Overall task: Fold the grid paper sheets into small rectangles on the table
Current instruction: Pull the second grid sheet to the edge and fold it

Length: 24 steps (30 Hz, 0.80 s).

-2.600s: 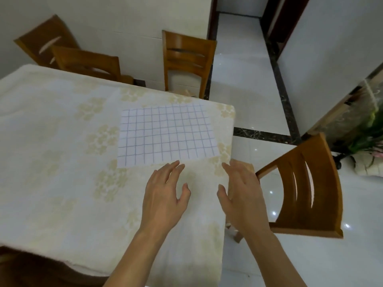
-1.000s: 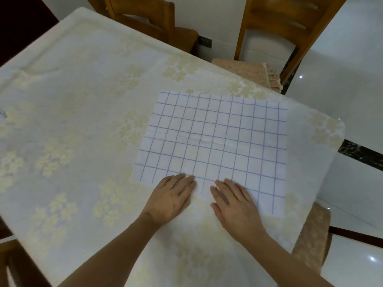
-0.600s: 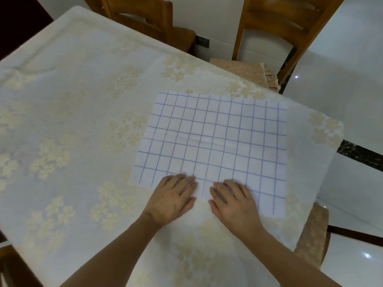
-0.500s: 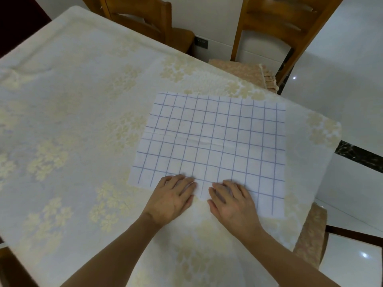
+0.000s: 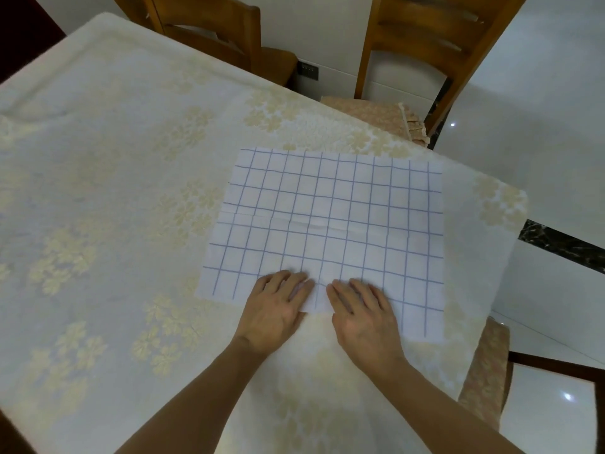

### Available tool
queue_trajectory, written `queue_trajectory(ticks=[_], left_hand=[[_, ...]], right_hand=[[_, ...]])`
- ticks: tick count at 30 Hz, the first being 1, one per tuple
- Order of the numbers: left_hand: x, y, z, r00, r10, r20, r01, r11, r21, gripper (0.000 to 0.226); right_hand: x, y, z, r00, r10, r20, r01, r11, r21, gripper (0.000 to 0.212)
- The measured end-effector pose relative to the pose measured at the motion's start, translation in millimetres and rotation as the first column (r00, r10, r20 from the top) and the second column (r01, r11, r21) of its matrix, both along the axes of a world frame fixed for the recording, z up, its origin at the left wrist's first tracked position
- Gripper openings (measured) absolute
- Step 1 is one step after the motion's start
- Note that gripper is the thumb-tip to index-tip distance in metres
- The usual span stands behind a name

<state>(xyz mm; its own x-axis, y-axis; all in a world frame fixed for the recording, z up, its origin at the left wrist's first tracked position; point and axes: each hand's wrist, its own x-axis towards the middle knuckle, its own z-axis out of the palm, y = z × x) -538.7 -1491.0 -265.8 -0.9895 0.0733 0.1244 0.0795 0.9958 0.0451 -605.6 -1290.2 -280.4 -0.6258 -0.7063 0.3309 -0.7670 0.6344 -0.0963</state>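
A white sheet of grid paper (image 5: 330, 221) with blue lines lies flat and unfolded on the table (image 5: 98, 191), near its right end. A faint crease runs across its middle. My left hand (image 5: 278, 306) and my right hand (image 5: 363, 312) rest palm down, side by side, on the sheet's near edge. The fingers of both lie flat on the paper and slightly curled at the tips. Neither hand has the paper lifted.
The table wears a cream cloth with pale flower patterns. Two wooden chairs (image 5: 425, 44) stand at the far side, one with a cushion (image 5: 376, 116). Another cushioned chair (image 5: 491, 371) is at the right edge. White tiled floor lies to the right.
I have leaned in over the table and both hands came down onto the near edge of the sheet. Over the last second they have barely moved.
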Motion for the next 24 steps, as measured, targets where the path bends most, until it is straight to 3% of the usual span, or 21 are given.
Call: queue_trajectory(ticks=[6,11,14,24], left_hand=[[18,-7,1,0.999,0.009,-0.034,-0.008,0.999,0.047,0.046],[49,10,10,0.999,0.032,-0.036,-0.028,0.993,0.116,0.046],[78,24,18,0.997,0.052,-0.059,-0.043,0.988,0.149,0.036],[202,65,50,0.995,0.092,-0.033,-0.082,0.971,0.225,0.035]], right_hand=[[3,25,-7,0.999,0.043,0.01,-0.043,0.998,0.042,0.046],[26,43,3,0.998,0.051,0.028,-0.051,0.999,-0.013,0.043],[49,56,14,0.997,0.063,0.034,-0.061,0.997,-0.037,0.038],[147,112,48,0.993,0.087,0.082,-0.083,0.995,-0.058,0.032]])
